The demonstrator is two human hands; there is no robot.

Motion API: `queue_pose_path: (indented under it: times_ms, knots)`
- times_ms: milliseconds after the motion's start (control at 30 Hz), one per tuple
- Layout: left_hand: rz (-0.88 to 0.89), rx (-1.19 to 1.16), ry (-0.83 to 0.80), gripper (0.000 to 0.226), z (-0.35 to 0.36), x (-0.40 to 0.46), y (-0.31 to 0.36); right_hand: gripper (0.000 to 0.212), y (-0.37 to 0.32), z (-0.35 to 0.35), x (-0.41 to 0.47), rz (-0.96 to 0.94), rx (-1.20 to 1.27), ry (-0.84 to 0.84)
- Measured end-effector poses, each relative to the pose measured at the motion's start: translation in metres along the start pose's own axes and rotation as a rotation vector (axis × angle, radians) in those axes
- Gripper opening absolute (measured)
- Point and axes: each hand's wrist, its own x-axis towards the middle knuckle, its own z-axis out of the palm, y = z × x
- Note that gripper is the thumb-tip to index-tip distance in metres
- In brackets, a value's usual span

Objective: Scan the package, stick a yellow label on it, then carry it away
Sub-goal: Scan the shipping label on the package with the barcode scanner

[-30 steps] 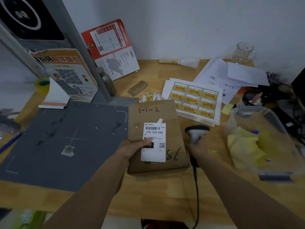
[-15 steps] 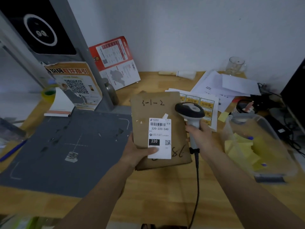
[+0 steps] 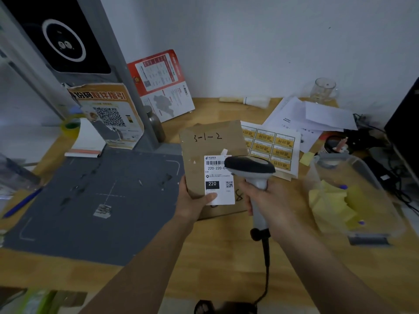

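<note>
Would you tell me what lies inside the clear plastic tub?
Inside the clear plastic tub lie yellow sticky notes and small purple bits; its hazy wall hides anything beneath them.

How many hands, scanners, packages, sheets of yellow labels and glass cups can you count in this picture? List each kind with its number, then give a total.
Hands: 2 (left hand holding the package, right hand gripping the scanner)
Scanner: 1
Package: 1
Sheet of yellow labels: 1
Glass cup: 1
Total: 6
</note>
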Motion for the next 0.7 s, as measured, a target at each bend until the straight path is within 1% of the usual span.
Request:
queue_pose_path:
  times_ms: [67, 367, 600, 700]
  knots:
    - [-0.005, 0.008, 0.001, 0.091, 0.000, -0.001, -0.001, 0.035, 0.000, 0.001, -0.007, 0.012, 0.013, 0.007]
    - [-0.019, 0.029, -0.001, 0.096, -0.001, 0.001, -0.002, 0.036, -0.006, 0.003, -0.017, -0.019, 0.017, 0.008]
    - [-0.003, 0.014, -0.002, 0.096, -0.001, 0.000, -0.001, 0.033, 0.002, -0.002, -0.020, -0.013, -0.031, -0.021]
    - [-0.003, 0.022, 0.002, 0.095, -0.001, 0.000, 0.000, 0.028, 0.002, -0.003, -0.024, 0.004, -0.014, -0.024]
